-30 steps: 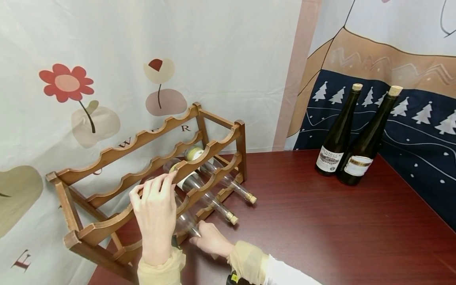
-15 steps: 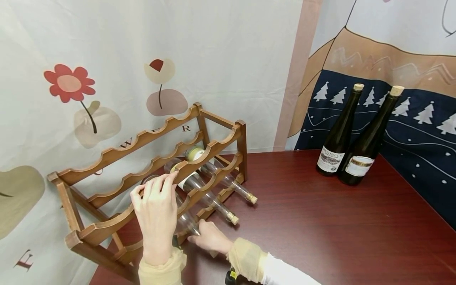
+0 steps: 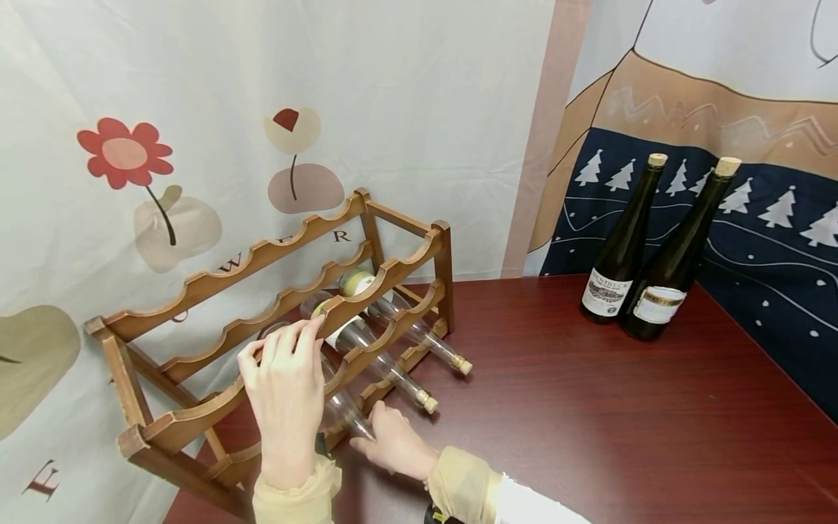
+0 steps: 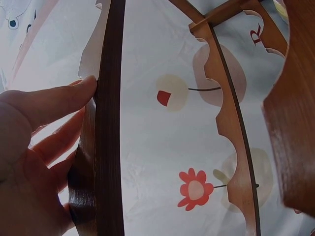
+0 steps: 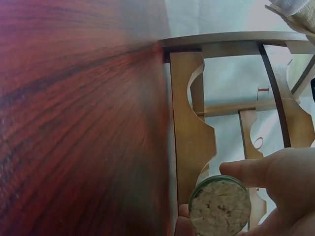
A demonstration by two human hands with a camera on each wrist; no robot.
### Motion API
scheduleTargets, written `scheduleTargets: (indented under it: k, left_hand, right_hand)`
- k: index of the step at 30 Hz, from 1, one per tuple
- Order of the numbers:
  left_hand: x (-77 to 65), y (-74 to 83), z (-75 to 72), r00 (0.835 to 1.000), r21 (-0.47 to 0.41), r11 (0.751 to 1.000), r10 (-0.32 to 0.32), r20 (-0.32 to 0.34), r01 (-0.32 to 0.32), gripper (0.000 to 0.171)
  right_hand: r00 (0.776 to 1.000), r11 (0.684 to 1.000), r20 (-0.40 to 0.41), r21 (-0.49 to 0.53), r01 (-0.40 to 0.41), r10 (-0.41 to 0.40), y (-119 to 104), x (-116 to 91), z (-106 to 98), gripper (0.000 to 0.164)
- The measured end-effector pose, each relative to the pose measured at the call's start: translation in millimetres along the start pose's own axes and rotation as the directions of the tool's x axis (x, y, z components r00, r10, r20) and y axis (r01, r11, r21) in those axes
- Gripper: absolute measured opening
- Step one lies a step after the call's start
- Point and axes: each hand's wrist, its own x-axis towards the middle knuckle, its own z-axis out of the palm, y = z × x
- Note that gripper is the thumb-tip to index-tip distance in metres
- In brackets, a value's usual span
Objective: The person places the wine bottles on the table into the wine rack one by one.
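A wooden wine rack [image 3: 445,280] stands on the table by the wall hanging. My left hand [image 3: 284,393] grips its upper front rail; in the left wrist view the thumb [image 4: 74,96] presses along that rail's edge. Low at the front, my right hand [image 3: 396,440] holds the neck of a clear glass bottle [image 3: 347,413] lying in the lower tier. That bottle's corked mouth [image 5: 220,209] sits between thumb and fingers in the right wrist view. Two more corked clear bottles, a nearer one [image 3: 376,360] and a farther one [image 3: 419,333], lie beside it, necks outward.
Two dark green corked bottles, one on the left [image 3: 605,291] and one on the right [image 3: 657,302], lean on the dark printed cloth at the table's back right. The red-brown tabletop [image 3: 576,415] stretches right of the rack. Scalloped rails span the rack's upper tier.
My right hand has shifted slightly to the right, with the bottle neck showing a little farther out. My left hand keeps its place on the rail.
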Motion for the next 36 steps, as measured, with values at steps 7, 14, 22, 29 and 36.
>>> scheduleTargets:
  k: [7, 14, 22, 29, 36]
  left_hand:
    - [-0.1, 0.0, 0.0, 1.0, 0.0, 1.0, 0.0, 0.001, 0.0, 0.024]
    - [0.0, -0.8, 0.4, 1.0, -0.005, 1.0, 0.003, -0.008, -0.003, 0.024]
    - [-0.6, -0.6, 0.8, 1.0, -0.012, 1.0, -0.001, -0.006, 0.0, 0.024]
    - [-0.2, -0.3, 1.3, 1.0, -0.011, 1.0, -0.003, -0.021, 0.003, 0.024]
    - [-0.7, 0.4, 1.5, 0.999, -0.034, 0.999, -0.029, -0.031, 0.028, 0.025]
  right_hand:
    - [0.999, 1.0, -0.027, -0.002, 0.03, -0.03, 1.6, 0.3, 1.3, 0.032]
    - [0.997, 0.998, -0.052, 0.011, 0.062, -0.061, 5.0, 2.4, 3.7, 0.03]
    - [0.996, 0.997, -0.064, 0.045, 0.063, -0.06, 11.7, 8.6, 7.9, 0.028]
    - [0.999, 0.994, -0.045, 0.105, 0.016, -0.011, 12.6, 10.9, 6.2, 0.029]
    - [1.0, 0.989, -0.019, 0.147, 0.004, -0.001, 13.0, 12.0, 6.7, 0.029]
